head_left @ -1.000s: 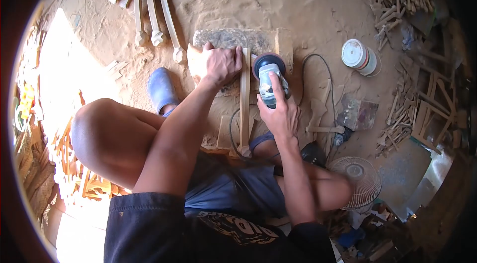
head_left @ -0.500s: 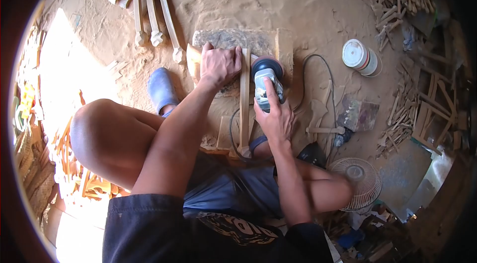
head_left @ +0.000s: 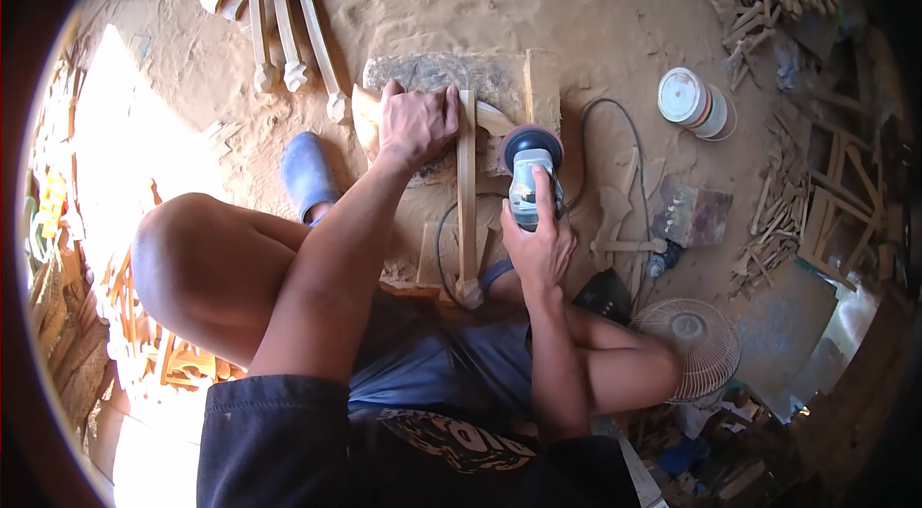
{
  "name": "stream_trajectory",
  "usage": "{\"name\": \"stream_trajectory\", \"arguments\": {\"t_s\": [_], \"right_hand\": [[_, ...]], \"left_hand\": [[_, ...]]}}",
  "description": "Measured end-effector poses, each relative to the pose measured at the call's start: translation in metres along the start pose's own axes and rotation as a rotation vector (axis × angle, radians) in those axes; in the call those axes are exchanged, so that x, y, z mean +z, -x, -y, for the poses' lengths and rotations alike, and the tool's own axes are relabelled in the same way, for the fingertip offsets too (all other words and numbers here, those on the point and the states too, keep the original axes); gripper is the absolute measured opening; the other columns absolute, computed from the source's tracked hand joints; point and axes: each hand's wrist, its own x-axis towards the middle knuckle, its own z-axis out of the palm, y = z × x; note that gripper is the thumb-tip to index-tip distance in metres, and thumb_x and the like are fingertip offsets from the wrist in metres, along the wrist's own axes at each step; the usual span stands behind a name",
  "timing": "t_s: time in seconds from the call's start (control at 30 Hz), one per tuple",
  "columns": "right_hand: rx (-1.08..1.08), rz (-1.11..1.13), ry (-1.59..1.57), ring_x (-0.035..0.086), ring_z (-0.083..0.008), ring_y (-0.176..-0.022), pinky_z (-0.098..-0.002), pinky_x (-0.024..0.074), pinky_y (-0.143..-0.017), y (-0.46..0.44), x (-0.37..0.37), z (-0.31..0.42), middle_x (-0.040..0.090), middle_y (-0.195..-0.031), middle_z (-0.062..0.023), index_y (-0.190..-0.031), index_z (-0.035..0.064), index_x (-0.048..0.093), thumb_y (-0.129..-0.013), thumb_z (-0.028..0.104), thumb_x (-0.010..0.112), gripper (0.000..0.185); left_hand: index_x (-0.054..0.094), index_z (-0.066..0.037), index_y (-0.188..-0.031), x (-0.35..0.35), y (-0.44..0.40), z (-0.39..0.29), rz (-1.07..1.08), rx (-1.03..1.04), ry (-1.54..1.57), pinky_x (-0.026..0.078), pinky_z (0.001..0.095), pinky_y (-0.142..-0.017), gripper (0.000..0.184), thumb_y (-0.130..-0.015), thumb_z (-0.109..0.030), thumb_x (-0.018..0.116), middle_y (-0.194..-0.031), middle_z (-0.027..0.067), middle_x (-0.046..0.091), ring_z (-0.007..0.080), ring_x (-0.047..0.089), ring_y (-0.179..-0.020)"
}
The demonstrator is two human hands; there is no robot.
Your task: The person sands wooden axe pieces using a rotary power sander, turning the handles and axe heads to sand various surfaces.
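My left hand (head_left: 420, 124) is closed on the head of a wooden axe, holding it against a worn wooden block (head_left: 442, 72). The axe's pale handle (head_left: 467, 196) runs down toward my lap and ends in a faceted knob. Its blade edge shows left of the hand, and a pointed part sticks out to the right. My right hand (head_left: 543, 244) is wrapped around an angle grinder (head_left: 531, 183), with a finger stretched along its body. The grinder's round sanding disc lies right of the handle, near the pointed tip; whether it touches I cannot tell.
Several more wooden axes (head_left: 312, 33) lie on the sandy ground at upper left. A white bucket (head_left: 683, 97) stands to the right, near piled wood pieces (head_left: 768, 220). A fan (head_left: 687, 350) sits by my right knee. The grinder's cord (head_left: 615, 107) loops over the ground.
My right hand has moved the grinder to the right and slightly down, away from the handle, uncovering the pointed part. My left hand keeps its hold on the axe.
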Motion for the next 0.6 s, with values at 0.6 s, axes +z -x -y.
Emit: {"name": "stream_trajectory", "arguments": {"t_s": [0.6], "right_hand": [[0.223,0.029,-0.229,0.077,-0.038,-0.096,-0.0486,0.0614,-0.082,-0.027,-0.009,-0.018,0.077,-0.118,-0.0216,-0.152,0.0173,0.058,-0.082,0.021,0.089,0.077]], "left_hand": [[0.073,-0.013,-0.077,-0.001,-0.003,-0.001,0.016,-0.007,-0.046,0.042,0.045,-0.097,0.051,-0.112,-0.035,0.042,-0.065,0.0157,0.07,0.0357,0.068,-0.062]]}}
